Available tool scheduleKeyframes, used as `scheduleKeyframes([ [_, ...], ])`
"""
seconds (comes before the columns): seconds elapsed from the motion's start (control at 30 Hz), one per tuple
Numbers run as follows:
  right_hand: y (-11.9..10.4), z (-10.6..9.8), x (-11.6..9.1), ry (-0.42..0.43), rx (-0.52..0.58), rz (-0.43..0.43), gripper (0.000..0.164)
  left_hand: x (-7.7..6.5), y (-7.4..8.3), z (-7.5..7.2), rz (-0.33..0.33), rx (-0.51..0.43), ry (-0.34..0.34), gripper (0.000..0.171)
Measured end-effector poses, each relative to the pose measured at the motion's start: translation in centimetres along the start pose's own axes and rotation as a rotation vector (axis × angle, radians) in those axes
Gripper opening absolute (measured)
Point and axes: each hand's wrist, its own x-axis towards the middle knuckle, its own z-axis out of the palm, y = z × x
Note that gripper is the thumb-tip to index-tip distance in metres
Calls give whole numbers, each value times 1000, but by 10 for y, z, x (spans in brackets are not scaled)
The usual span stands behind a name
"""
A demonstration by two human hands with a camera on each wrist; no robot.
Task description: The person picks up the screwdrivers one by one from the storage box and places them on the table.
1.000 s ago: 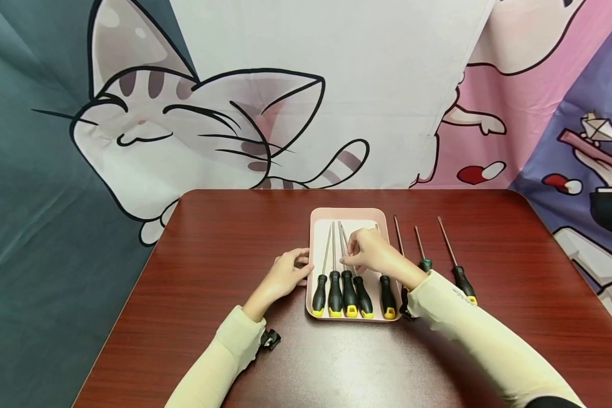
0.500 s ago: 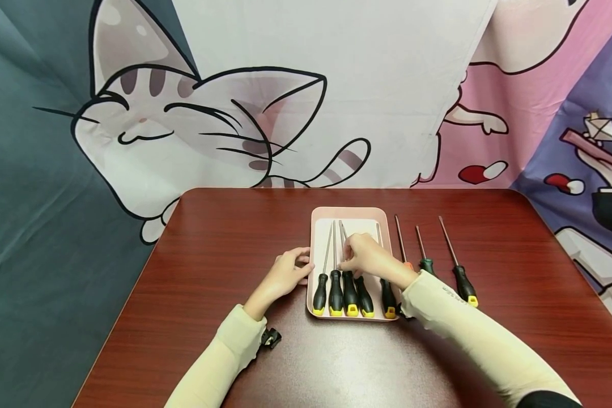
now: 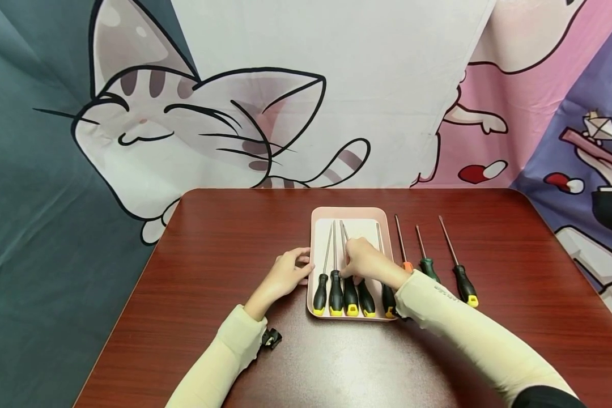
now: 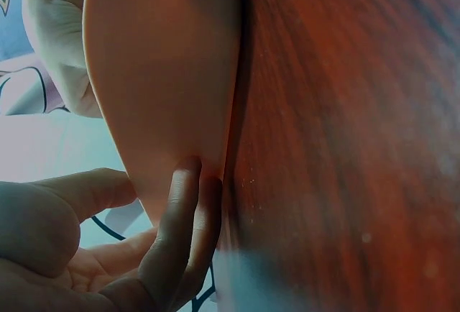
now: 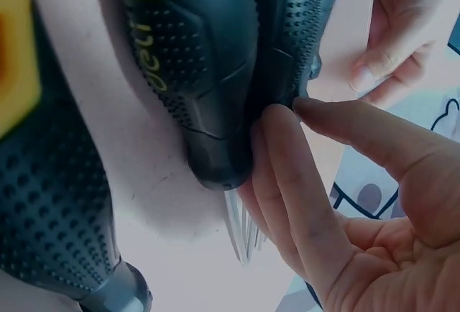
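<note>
A shallow pink tray (image 3: pixel 349 212) holds several screwdrivers with black and yellow handles, lying side by side with their shafts pointing away. My right hand (image 3: pixel 365 262) reaches in from the right; thumb and fingertips pinch the neck of the third screwdriver from the left (image 3: pixel 351 294). Close beside it lies another screwdriver (image 5: pixel 208 75), its handle large in the right wrist view. The fingers cover part of the shafts. At the tray's left side rests my left hand (image 3: pixel 285 273), its thumb at the rim and its fingers (image 4: pixel 176 218) lying against the outer wall.
Right of the tray, on the brown table (image 3: pixel 224 226), lie an orange-handled screwdriver (image 3: pixel 400 241), a green-handled one (image 3: pixel 426 265) and a black and yellow one (image 3: pixel 464 283). A cartoon-cat cloth (image 3: pixel 387 85) hangs behind the far table edge.
My right hand has come down from the shafts toward the handles, closer to me. The fourth screwdriver's handle has shifted slightly right. My left hand stays at the tray's side.
</note>
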Motion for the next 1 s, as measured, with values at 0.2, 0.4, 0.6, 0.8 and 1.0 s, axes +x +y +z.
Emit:
scheduleKeyframes([
  [0.2,-4,4,0,10,-63,18,30,0,-1,0,5,14,1,45],
  [0.4,-7,6,-1,18,-148,29,30,0,-1,-1,18,21,0,45],
  [0.6,-8,8,-2,18,-173,35,32,0,-2,-1,9,16,10,45],
  [0.8,-8,8,-3,21,-178,36,37,0,-2,-1,15,9,6,45],
  [1.0,-9,9,-3,5,-112,61,32,-1,-1,0,2,12,12,45],
])
